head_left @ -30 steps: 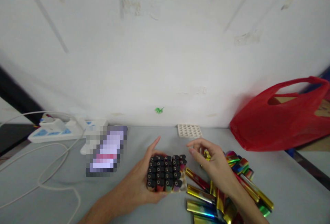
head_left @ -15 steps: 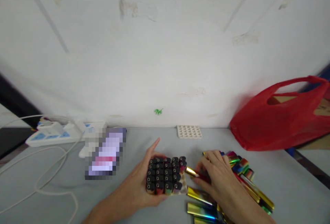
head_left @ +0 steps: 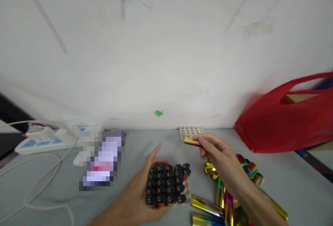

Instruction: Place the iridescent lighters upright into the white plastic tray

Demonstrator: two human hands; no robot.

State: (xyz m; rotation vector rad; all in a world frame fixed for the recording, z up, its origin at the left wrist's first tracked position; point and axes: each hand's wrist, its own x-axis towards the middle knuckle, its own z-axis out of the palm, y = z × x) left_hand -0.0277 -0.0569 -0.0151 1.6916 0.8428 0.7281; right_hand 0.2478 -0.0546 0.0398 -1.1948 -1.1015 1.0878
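Note:
My left hand (head_left: 140,191) is wrapped around the side of a block of lighters (head_left: 166,184), which stand in rows with their black ends up. They sit in a white holed tray (head_left: 186,193), whose right edge shows several unfilled holes. Pinched between the thumb and fingers of my right hand (head_left: 215,151) is a shiny gold lighter (head_left: 191,141), held flat above the table and pointing left. Under and beside my right forearm lies a loose pile of metallic coloured lighters (head_left: 229,201).
A second white holed tray (head_left: 191,131) lies against the wall. At the right stands a red bag (head_left: 283,122). On the left are a phone with a blurred screen (head_left: 105,160), a power strip (head_left: 49,142) and a loose white cable (head_left: 58,170).
My right hand has lifted from the pile, moving up and away with a gold lighter. My left hand still grips the block of lighters. The view has shifted slightly.

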